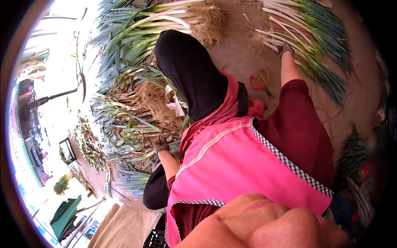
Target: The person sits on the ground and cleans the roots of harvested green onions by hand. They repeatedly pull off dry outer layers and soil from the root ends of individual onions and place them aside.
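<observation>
My right hand (286,49), in a grey work glove, is at the near edge of a spread of trimmed leeks (305,31) at the upper right, its fingers closed around a pale leek stalk. My left hand (160,145), also gloved, rests on a heap of untrimmed leeks (136,108) with dry brown leaves and roots; whether its fingers hold anything is hidden. A pair of scissors (261,83) with red and orange handles lies on the floor between my right arm and knee. More leeks (149,24) with bushy roots lie at the top.
My knee (189,74) in black cloth juts between the leek piles. Red strings (327,108) lie on the concrete floor at the right. A dark green bundle (352,152) is at lower right. At the left are a standing fan (23,108), a black crate (67,150) and leaf scraps (90,145).
</observation>
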### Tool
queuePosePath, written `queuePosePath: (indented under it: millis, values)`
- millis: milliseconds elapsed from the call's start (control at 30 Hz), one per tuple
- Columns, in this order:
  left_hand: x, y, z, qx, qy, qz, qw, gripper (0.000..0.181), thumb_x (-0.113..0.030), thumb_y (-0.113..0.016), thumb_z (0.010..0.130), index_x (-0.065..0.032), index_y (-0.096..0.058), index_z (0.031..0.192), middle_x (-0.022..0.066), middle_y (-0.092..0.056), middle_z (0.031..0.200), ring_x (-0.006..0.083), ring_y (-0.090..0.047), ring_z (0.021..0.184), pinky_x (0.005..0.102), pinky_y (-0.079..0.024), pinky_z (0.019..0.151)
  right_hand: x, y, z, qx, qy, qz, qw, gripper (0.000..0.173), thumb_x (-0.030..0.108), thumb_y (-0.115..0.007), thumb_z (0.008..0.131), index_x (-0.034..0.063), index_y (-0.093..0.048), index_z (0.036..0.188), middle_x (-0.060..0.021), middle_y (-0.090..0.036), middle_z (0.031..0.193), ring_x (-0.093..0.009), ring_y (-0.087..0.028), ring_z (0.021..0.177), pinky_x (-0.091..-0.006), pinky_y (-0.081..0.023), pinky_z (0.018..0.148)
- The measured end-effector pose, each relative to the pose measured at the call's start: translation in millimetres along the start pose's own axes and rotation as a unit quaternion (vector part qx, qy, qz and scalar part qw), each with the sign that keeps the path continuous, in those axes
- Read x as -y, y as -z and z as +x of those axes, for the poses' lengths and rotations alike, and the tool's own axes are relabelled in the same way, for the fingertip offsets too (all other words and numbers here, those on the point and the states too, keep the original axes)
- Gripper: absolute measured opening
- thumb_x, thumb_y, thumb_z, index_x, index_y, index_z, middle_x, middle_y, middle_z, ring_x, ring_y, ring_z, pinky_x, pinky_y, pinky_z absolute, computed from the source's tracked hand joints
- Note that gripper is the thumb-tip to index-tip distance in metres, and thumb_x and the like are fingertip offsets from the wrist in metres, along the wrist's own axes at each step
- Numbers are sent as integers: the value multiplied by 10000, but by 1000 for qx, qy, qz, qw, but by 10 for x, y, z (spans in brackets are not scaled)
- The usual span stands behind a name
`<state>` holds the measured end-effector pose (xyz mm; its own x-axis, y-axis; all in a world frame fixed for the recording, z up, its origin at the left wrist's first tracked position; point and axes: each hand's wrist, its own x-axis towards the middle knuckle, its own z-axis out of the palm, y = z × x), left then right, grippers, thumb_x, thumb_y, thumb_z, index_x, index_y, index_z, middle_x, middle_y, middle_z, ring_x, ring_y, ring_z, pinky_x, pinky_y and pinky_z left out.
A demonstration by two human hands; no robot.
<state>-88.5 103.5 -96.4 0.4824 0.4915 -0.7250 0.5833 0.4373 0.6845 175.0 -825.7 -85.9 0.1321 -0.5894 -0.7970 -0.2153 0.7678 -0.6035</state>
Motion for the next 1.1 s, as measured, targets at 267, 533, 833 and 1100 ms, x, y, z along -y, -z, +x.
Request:
queuePosePath:
  millis: [267,533,833,1100]
  values:
    - [-80,-1062,-1189,14,56,-107,993,354,-307,-336,863,-120,-459,1137,60,-455,1191,216,-400,1074,448,-307,882,-191,-1008,-2720,243,373,-430,786,352,405,-429,823,99,-585,902,-54,-553,740,-174,-530,712,-311,-435,629]
    - [-213,-1382,-1267,64,59,-331,940,262,-184,-360,875,-109,-317,627,7,-275,510,146,-237,397,282,-204,371,-1209,-2109,-5436,803,478,-203,290,277,165,-431,858,48,-489,1101,-96,-559,993,-176,-533,905,-266,-428,771]
    - [-502,-1582,-1609,-93,17,-228,969,174,-225,-491,837,-51,-494,846,89,-558,642,191,-542,500,317,-428,419,-4566,-1650,-5241,493,629,-596,77,556,329,-542,757,120,-341,1231,-123,-338,1288,-312,-368,1147,-381,-312,937]
    - [-731,-1277,-1539,-60,-36,-395,916,189,-143,-487,833,-72,-431,667,44,-451,563,137,-418,439,258,-332,370,-5524,-2474,-5356,534,459,-704,96,568,403,-574,717,63,-424,1146,-151,-499,1085,-281,-497,959,-388,-388,828]
